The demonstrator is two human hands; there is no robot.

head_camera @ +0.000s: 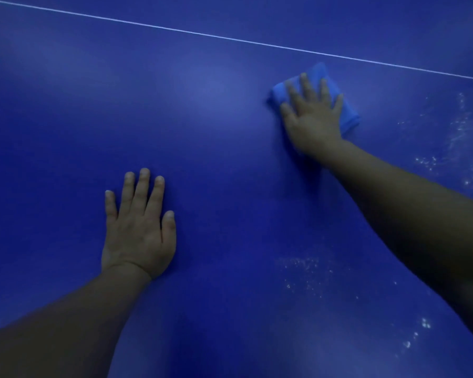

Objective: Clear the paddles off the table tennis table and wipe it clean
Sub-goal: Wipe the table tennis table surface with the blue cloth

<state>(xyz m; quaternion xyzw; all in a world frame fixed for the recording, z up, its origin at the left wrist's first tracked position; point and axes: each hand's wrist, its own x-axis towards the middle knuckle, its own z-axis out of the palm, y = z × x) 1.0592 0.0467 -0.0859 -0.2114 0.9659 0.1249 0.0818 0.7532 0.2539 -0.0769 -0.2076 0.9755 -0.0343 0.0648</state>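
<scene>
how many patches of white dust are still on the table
3. One patch of white specks right of the cloth, one under the right forearm, one near the bottom right. The arm may hide more.

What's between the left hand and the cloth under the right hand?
Only bare blue table top, per the head view. The left hand lies flat; the right hand presses the blue cloth. White specks lie off that line.

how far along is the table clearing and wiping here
Done, as far as this view shows: no paddles lie on the blue table. In hand: the right hand presses a folded blue cloth flat on the surface just below the white line, while the left hand rests flat, fingers spread. Left: white specks near the right forearm and more at the right edge still need wiping.
</scene>
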